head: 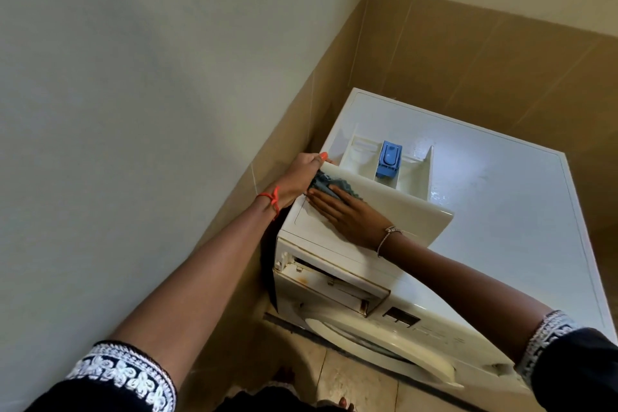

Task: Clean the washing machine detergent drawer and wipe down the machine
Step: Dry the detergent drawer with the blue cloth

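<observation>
The detergent drawer (406, 201) lay on top of the washing machine (501, 211), at the centre of the frame. The right hand (351, 214), fingers straight and together, pressed a cloth (322, 182) on its front panel. The left hand (301, 174) curled, it seemed, around the drawer's left end. A good wipe needed that firm hold and long strokes toward the corners.

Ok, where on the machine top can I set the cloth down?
Bare: the machine top right of the detergent drawer, out to its right edge. Crowded: the front-left corner, where left hand, right hand and cloth meet the drawer.
</observation>
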